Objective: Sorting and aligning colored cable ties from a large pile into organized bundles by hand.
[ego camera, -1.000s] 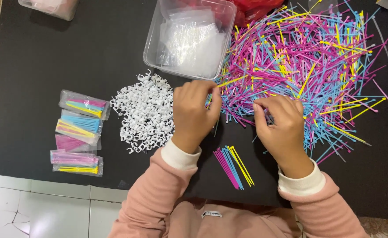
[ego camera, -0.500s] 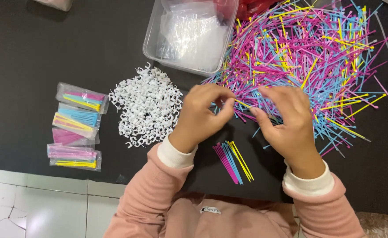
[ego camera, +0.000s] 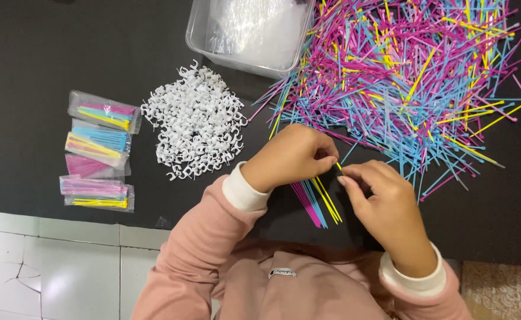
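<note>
My left hand [ego camera: 293, 157] and my right hand [ego camera: 385, 201] meet over a small sorted bundle of pink, blue and yellow plastic sticks [ego camera: 317, 204] lying on the black mat. Both pinch a yellow stick at the bundle's top end. A big loose heap of the same coloured sticks [ego camera: 414, 77] spreads at the upper right. A pile of small white plastic clips [ego camera: 195, 121] lies just left of my left hand.
A clear plastic tub [ego camera: 251, 32] holding clear bags stands at the top centre. Several filled clear packets of coloured sticks [ego camera: 97, 151] lie in a column at the left. The black mat [ego camera: 35, 59] ends at a white tiled ledge [ego camera: 47, 261] near me.
Both hands have drawn back from the edge of the loose heap toward me and come together over the small sorted bundle, carrying a yellow stick.
</note>
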